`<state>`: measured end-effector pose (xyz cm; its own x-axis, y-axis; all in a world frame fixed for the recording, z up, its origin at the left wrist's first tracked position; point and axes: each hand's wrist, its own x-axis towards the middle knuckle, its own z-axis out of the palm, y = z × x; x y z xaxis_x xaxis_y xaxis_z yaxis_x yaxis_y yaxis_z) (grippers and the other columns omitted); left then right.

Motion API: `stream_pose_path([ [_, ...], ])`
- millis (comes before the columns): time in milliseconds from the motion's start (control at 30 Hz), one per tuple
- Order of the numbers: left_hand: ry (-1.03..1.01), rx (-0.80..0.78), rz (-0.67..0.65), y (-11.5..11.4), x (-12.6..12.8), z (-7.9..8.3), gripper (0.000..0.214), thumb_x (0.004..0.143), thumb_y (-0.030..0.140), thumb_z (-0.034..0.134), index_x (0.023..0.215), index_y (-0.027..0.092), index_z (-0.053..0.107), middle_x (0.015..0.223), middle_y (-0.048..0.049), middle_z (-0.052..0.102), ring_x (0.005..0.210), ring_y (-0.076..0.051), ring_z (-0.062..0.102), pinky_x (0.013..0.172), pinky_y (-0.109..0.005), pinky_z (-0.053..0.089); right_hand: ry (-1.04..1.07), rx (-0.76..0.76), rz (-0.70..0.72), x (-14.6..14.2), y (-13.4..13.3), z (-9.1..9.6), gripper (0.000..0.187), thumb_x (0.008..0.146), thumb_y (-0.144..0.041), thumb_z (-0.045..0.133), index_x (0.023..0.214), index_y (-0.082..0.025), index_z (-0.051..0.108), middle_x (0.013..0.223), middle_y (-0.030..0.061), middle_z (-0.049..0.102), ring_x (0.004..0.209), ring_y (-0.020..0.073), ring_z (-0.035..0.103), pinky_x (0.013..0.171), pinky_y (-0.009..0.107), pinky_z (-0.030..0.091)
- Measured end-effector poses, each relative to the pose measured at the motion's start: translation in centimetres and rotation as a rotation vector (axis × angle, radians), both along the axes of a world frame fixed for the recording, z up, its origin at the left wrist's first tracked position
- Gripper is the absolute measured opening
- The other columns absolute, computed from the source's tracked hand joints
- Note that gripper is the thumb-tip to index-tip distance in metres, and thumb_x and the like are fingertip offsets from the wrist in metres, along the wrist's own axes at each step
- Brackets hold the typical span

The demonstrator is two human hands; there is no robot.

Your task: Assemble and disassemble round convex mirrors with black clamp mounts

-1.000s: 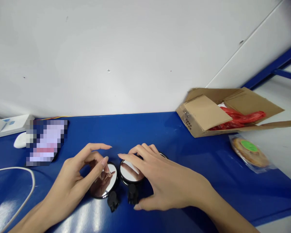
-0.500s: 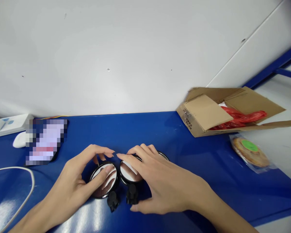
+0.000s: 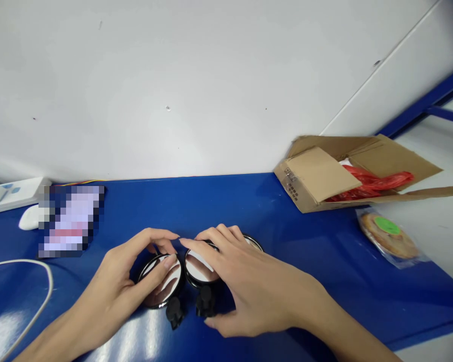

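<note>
Two small round mirrors with black rims and black mounts lie side by side on the blue table [image 3: 279, 226]. My left hand [image 3: 124, 281] curls over the left mirror [image 3: 162, 284], with fingers on its far rim and the thumb on its face. My right hand [image 3: 249, 281] grips the right mirror [image 3: 197, 269], fingers arched over its top and the thumb near its black mount [image 3: 205, 304]. A third round mirror [image 3: 253, 242] peeks out behind my right fingers. The left mirror's black mount [image 3: 173, 312] points toward me.
An open cardboard box [image 3: 324, 176] with red plastic inside lies at the back right. A wrapped round item with a green label [image 3: 388, 234] rests right of it. A white cable [image 3: 30, 281], a white mouse [image 3: 28, 217] and a blurred-out item [image 3: 70, 221] sit at the left.
My left hand has come down from hovering with spread fingers onto the left mirror and closed around it. My right hand has barely shifted on the right mirror.
</note>
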<state>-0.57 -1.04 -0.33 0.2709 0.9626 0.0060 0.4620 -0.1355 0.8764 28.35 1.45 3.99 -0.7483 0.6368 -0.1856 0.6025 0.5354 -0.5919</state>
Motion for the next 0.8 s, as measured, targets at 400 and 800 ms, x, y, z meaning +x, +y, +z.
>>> stream_pose_path([
  [400,-0.022,-0.055,-0.024,0.2,-0.1,-0.2,0.028,0.115,0.054,0.071,0.137,0.036,0.072,0.11,0.0004,0.08,0.088,-0.019,0.079,0.07,-0.022,0.067,-0.012,-0.004,-0.012,0.2,-0.1,0.2,0.113,0.083,-0.036,0.099,0.18,-0.031,0.042,0.147,0.0119,0.062,0.138,0.037,0.057,0.134,0.067,0.035],
  [800,0.121,0.09,-0.042,0.3,0.2,-0.3,0.024,0.116,0.051,0.069,0.136,0.038,0.074,0.126,-0.0015,0.081,0.113,-0.025,0.081,0.092,-0.032,0.069,0.03,-0.145,-0.049,1.6,1.2,0.4,0.129,0.083,-0.06,0.102,0.188,-0.035,0.03,0.174,0.0146,0.05,0.164,0.0475,0.044,0.141,0.079,0.023],
])
